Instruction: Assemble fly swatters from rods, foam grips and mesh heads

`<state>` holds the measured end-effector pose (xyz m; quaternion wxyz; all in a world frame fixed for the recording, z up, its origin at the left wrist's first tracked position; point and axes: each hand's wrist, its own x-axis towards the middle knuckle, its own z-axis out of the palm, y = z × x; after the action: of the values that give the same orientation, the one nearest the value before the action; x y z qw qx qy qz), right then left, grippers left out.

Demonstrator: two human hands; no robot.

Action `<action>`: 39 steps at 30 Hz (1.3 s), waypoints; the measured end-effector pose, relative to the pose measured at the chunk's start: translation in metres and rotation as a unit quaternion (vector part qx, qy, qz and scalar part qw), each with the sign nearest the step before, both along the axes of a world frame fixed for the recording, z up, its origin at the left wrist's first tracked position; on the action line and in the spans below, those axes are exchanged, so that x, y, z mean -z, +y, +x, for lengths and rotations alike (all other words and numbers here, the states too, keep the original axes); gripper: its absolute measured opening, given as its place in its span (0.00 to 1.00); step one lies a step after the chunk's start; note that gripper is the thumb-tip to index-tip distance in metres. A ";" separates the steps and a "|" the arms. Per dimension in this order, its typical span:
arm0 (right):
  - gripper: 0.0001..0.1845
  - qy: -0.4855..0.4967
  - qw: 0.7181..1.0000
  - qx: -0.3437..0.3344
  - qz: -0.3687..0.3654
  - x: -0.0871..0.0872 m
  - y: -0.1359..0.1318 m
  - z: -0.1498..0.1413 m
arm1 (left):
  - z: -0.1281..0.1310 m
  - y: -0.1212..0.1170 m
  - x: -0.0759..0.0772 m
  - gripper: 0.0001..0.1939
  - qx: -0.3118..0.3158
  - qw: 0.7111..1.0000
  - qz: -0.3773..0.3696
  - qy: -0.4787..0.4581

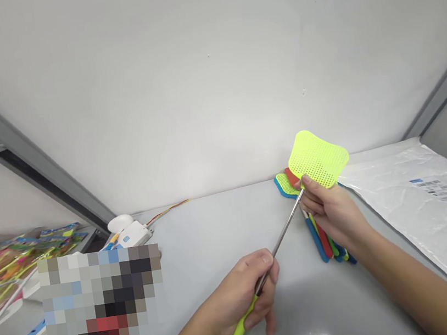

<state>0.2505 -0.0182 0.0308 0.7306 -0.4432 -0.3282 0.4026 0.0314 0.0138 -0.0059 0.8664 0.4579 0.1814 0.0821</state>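
Observation:
A yellow-green fly swatter with a metal rod is held diagonally across the front of the view, its perforated head up at the right. My left hand is closed around the rod where it meets the yellow-green handle. At the other end, my right hand pinches the base of the head with thumb and fingers. Behind and below my right hand lies a pile of fly swatters in blue, red and green, partly hidden by that hand.
A white plastic mailing bag with printed labels covers the grey table's right side. At left stand a white device with thin wires and a blurred-out patch. Colourful packaged items lie farther left. A white wall rises behind.

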 end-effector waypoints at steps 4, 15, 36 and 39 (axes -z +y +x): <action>0.15 -0.001 0.999 -0.032 -0.021 0.008 -0.002 -0.018 | -0.001 0.000 -0.001 0.16 -0.003 1.000 -0.005 0.002; 0.20 -0.012 0.994 -0.096 -0.057 0.003 -0.012 -0.037 | -0.004 0.009 -0.006 0.20 0.048 0.999 -0.012 -0.021; 0.15 0.077 0.984 0.133 0.093 -0.015 -0.010 0.026 | -0.004 0.006 -0.002 0.16 0.112 0.994 0.020 0.004; 0.16 0.051 0.997 0.061 0.027 0.006 -0.006 -0.008 | -0.005 0.011 0.000 0.17 0.074 0.997 0.017 0.012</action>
<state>0.2429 -0.0243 0.0248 0.7810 -0.4217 -0.2736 0.3707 0.0268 0.0243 -0.0061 0.8600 0.4855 0.1563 0.0151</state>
